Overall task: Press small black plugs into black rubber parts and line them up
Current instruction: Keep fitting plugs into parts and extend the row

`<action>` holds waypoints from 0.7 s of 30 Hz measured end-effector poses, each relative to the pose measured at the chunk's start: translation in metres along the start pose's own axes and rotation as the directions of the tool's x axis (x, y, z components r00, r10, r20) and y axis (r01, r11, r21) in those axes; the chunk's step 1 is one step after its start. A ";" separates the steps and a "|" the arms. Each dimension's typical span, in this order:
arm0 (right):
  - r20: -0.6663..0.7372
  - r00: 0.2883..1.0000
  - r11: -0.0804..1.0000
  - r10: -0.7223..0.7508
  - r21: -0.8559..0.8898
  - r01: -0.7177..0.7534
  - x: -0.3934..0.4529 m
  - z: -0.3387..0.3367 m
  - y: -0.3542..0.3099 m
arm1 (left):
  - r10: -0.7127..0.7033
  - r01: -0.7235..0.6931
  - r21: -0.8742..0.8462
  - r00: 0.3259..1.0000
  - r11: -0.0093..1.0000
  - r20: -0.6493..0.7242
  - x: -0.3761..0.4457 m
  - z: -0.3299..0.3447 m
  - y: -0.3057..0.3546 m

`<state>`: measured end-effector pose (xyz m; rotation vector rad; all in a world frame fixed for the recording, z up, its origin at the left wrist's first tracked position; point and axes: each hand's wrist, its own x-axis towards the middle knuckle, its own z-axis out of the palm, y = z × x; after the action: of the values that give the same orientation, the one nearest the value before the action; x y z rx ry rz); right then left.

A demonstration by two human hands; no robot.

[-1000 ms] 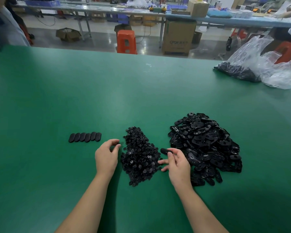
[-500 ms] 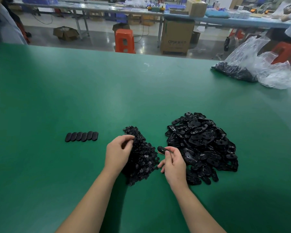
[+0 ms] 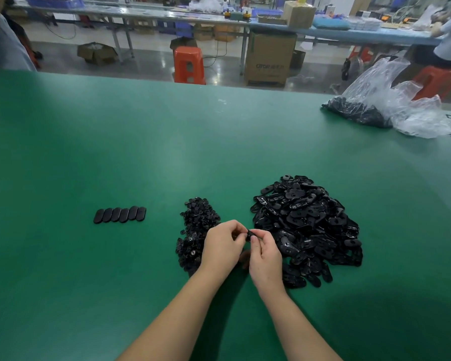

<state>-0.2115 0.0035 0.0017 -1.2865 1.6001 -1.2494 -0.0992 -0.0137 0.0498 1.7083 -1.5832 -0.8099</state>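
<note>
A heap of small black plugs [image 3: 197, 225] lies on the green table [image 3: 141, 142], partly covered by my left hand [image 3: 223, 246]. To its right sits a larger heap of black rubber parts [image 3: 306, 225]. My right hand [image 3: 264, 259] pinches one black rubber part [image 3: 250, 234] between the heaps. My left hand's curled fingertips meet that part from the left; whether they hold a plug is hidden. A short row of finished oval parts [image 3: 120, 214] lies side by side at the left.
A clear plastic bag [image 3: 391, 105] holding more black parts lies at the table's far right. A person's sleeve [image 3: 3, 48] shows at the far left corner. Beyond the table stand an orange stool [image 3: 189, 65] and a cardboard box [image 3: 270, 58].
My left hand has left the plug heap and moved right to meet my right hand. My right hand has lifted the rubber part slightly toward it.
</note>
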 end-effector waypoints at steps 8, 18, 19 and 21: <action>-0.012 1.000 1.000 0.017 -0.015 -0.017 0.001 0.000 0.002 | 0.007 -0.008 0.059 1.000 0.998 0.017 0.002 0.002 0.007; 0.004 1.000 1.000 0.016 -0.025 -0.015 0.003 0.002 0.005 | -0.005 0.002 0.053 0.999 0.999 0.054 0.005 -0.002 0.005; 0.012 1.000 1.000 0.018 -0.023 -0.018 0.003 0.002 0.005 | -0.009 0.006 0.056 0.998 0.998 0.060 0.006 -0.003 0.005; 0.024 1.000 1.000 0.013 -0.029 -0.013 0.002 0.002 0.006 | -0.007 0.003 0.070 0.998 0.998 0.057 0.007 -0.004 0.005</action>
<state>-0.2119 0.0011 -0.0042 -1.3022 1.6122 -1.2029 -0.0985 -0.0210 0.0559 1.7532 -1.6635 -0.8220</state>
